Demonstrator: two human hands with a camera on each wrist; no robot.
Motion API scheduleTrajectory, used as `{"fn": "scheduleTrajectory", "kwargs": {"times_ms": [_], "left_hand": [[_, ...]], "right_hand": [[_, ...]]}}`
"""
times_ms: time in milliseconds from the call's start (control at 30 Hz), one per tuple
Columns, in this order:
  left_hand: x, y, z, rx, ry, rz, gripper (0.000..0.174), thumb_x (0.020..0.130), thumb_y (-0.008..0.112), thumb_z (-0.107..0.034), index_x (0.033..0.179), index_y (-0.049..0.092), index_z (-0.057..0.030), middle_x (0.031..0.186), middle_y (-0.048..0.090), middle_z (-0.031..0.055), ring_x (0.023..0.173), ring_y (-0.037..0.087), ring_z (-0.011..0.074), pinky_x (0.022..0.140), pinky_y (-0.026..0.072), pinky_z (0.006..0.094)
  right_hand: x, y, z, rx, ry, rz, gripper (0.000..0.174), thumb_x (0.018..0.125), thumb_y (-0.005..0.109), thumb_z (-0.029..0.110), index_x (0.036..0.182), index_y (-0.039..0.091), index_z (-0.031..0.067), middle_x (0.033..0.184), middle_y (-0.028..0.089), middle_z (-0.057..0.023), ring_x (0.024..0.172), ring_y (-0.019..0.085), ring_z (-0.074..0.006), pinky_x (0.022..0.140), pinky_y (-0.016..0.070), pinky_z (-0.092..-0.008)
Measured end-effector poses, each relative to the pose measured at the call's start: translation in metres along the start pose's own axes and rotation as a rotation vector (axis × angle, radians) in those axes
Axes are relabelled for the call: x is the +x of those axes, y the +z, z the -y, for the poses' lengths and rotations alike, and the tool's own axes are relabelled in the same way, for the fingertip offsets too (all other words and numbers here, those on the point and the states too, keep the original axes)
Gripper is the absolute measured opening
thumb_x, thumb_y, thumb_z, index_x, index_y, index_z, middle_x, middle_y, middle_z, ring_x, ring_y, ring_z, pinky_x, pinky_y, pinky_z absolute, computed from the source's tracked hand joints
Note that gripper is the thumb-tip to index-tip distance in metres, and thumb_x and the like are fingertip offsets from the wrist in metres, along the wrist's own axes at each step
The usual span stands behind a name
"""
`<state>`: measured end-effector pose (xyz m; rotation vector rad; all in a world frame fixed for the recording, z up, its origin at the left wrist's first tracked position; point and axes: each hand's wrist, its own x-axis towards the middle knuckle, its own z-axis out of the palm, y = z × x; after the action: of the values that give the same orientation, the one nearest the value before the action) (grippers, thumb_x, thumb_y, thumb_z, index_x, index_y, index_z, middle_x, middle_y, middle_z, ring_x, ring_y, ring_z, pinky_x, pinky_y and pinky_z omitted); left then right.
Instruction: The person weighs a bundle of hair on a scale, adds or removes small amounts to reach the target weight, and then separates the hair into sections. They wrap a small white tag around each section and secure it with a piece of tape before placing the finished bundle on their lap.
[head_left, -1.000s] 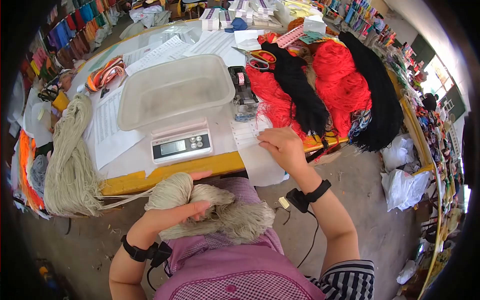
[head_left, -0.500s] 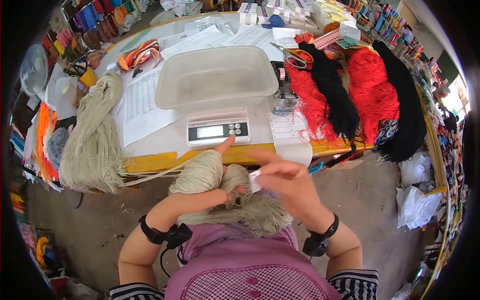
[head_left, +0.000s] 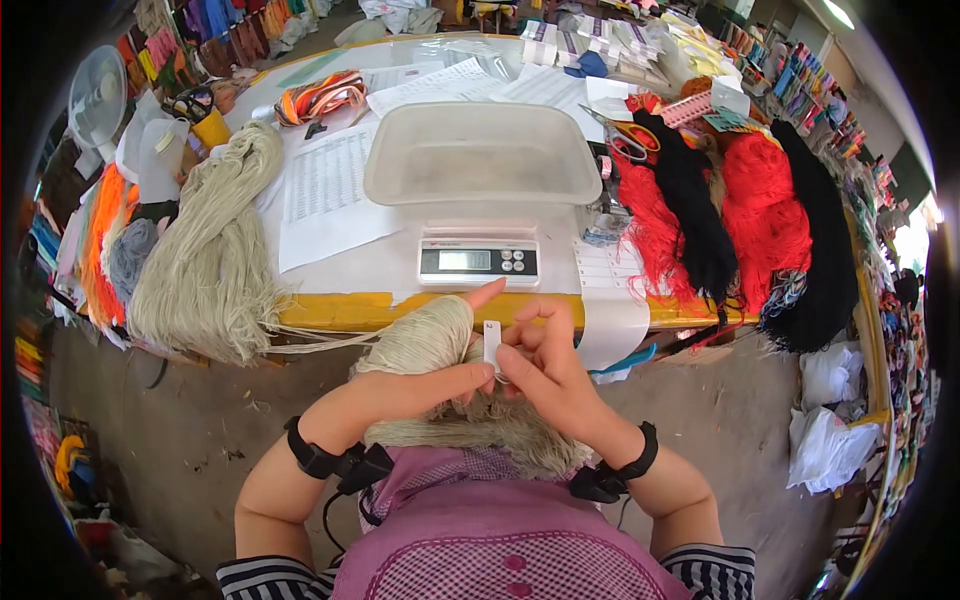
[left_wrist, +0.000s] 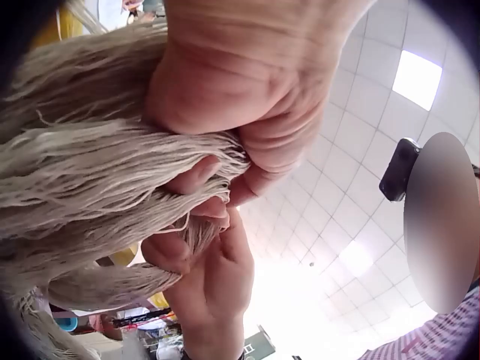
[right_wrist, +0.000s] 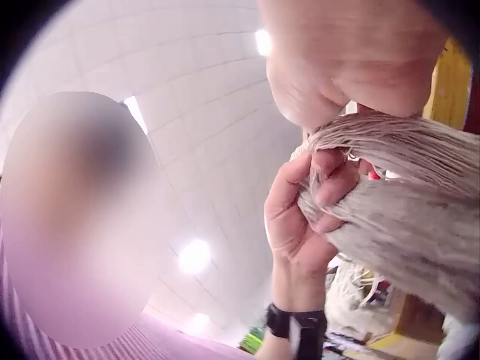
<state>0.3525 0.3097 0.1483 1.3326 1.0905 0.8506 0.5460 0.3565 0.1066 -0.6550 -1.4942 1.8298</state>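
My left hand (head_left: 430,388) grips a beige yarn hank (head_left: 425,335) over the lap, its fingers curled through the strands in the left wrist view. A small white label (head_left: 492,342) with a printed mark stands upright between the hands, pinched by the thumb and fingers of my right hand (head_left: 548,372). The left thumb tip meets the label's lower end. Loose ends of the hank (right_wrist: 405,225) hang below the fingers in the right wrist view. Thin strands run from it to a larger beige yarn bundle (head_left: 215,250) at the table's left edge.
A digital scale (head_left: 478,262) bears a clear plastic tub (head_left: 480,150). Right of it lie a label sheet (head_left: 610,270), scissors (head_left: 632,140), red yarn (head_left: 765,215) and black yarn (head_left: 690,215). Printed papers (head_left: 335,195) cover the left side. The table's yellow edge (head_left: 340,312) runs just beyond the hands.
My right hand has come from the label sheet at the table edge to the hank, bringing a white label. The left hand keeps its grip on the yarn. The head view has swung left.
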Motion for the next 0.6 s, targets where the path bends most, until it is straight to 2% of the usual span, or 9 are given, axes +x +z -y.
{"fn": "scheduleTrajectory", "kwargs": {"times_ms": [33, 100, 200, 333, 367, 433, 500, 533, 600], "left_hand": [[0.000, -0.002, 0.001, 0.059, 0.000, -0.002, 0.077, 0.087, 0.057, -0.003, 0.153, 0.018, -0.0117, 0.084, 0.062, 0.0036, 0.068, 0.057, 0.0085, 0.060, 0.0469, 0.0220], [-0.001, -0.005, -0.005, -0.052, -0.071, -0.012, 0.077, 0.086, 0.057, -0.003, 0.153, 0.018, -0.0116, 0.085, 0.062, 0.0034, 0.069, 0.058, 0.0086, 0.060, 0.0465, 0.0219], [0.002, -0.008, -0.008, -0.141, -0.173, -0.030, 0.078, 0.085, 0.058, -0.003, 0.152, 0.019, -0.0116, 0.086, 0.062, 0.0032, 0.068, 0.058, 0.0090, 0.059, 0.0459, 0.0223], [0.003, -0.015, -0.002, 0.110, -0.076, -0.021, 0.079, 0.085, 0.063, -0.006, 0.152, 0.022, -0.0120, 0.087, 0.062, 0.0037, 0.071, 0.058, 0.0097, 0.063, 0.0465, 0.0255], [0.003, -0.017, 0.001, 0.109, -0.079, -0.023, 0.079, 0.085, 0.063, -0.006, 0.152, 0.022, -0.0120, 0.087, 0.062, 0.0037, 0.071, 0.058, 0.0097, 0.063, 0.0465, 0.0255], [0.003, -0.020, 0.006, 0.454, 0.191, -0.067, 0.075, 0.085, 0.066, -0.009, 0.149, 0.027, -0.0114, 0.085, 0.061, 0.0040, 0.074, 0.058, 0.0122, 0.067, 0.0467, 0.0279], [0.002, -0.020, 0.007, 0.677, 0.380, -0.113, 0.065, 0.085, 0.067, -0.012, 0.142, 0.036, -0.0103, 0.084, 0.058, 0.0043, 0.076, 0.057, 0.0152, 0.070, 0.0467, 0.0295], [0.002, -0.020, 0.006, 0.784, 0.480, -0.139, 0.057, 0.085, 0.068, -0.013, 0.136, 0.043, -0.0094, 0.084, 0.057, 0.0046, 0.078, 0.057, 0.0174, 0.071, 0.0466, 0.0303], [0.004, -0.021, 0.000, 0.705, 0.466, -0.101, 0.047, 0.085, 0.068, -0.014, 0.128, 0.047, -0.0089, 0.084, 0.056, 0.0049, 0.077, 0.057, 0.0191, 0.071, 0.0467, 0.0307]], "right_hand": [[0.000, -0.001, 0.003, -0.003, 0.003, 0.007, 0.020, 0.095, 0.057, 0.010, 0.112, 0.047, 0.0065, 0.098, 0.058, -0.0074, 0.087, 0.062, -0.0156, 0.069, 0.0482, -0.0268], [0.001, -0.002, 0.009, -0.597, -0.310, -0.046, 0.022, 0.090, 0.062, 0.007, 0.111, 0.052, 0.0055, 0.093, 0.059, -0.0115, 0.079, 0.063, -0.0227, 0.064, 0.0490, -0.0307], [0.005, -0.004, 0.021, -0.956, -0.587, -0.004, 0.026, 0.084, 0.066, 0.006, 0.109, 0.059, 0.0038, 0.089, 0.059, -0.0140, 0.077, 0.062, -0.0300, 0.064, 0.0501, -0.0356], [0.005, -0.003, 0.019, -1.068, -0.681, -0.065, 0.028, 0.081, 0.069, 0.006, 0.108, 0.064, 0.0053, 0.085, 0.060, -0.0125, 0.076, 0.062, -0.0310, 0.065, 0.0510, -0.0381], [0.007, -0.005, 0.018, -1.074, -0.642, -0.048, 0.030, 0.079, 0.071, 0.006, 0.108, 0.065, 0.0046, 0.082, 0.061, -0.0121, 0.074, 0.062, -0.0300, 0.064, 0.0499, -0.0350], [0.008, -0.009, 0.018, -1.076, -0.601, -0.034, 0.031, 0.078, 0.072, 0.006, 0.108, 0.067, 0.0039, 0.080, 0.062, -0.0117, 0.071, 0.062, -0.0290, 0.062, 0.0488, -0.0319], [0.009, -0.012, 0.022, -0.891, -0.302, 0.052, 0.022, 0.084, 0.069, 0.015, 0.101, 0.067, 0.0010, 0.079, 0.065, -0.0119, 0.070, 0.063, -0.0264, 0.065, 0.0501, -0.0326], [0.011, -0.015, 0.025, -0.889, -0.301, 0.049, 0.022, 0.084, 0.069, 0.015, 0.101, 0.067, 0.0010, 0.079, 0.065, -0.0119, 0.070, 0.063, -0.0264, 0.065, 0.0501, -0.0326], [0.015, -0.018, 0.034, -0.517, 0.224, 0.180, 0.024, 0.087, 0.066, 0.021, 0.097, 0.067, -0.0012, 0.079, 0.067, -0.0063, 0.068, 0.060, -0.0149, 0.064, 0.0472, -0.0272]]}}
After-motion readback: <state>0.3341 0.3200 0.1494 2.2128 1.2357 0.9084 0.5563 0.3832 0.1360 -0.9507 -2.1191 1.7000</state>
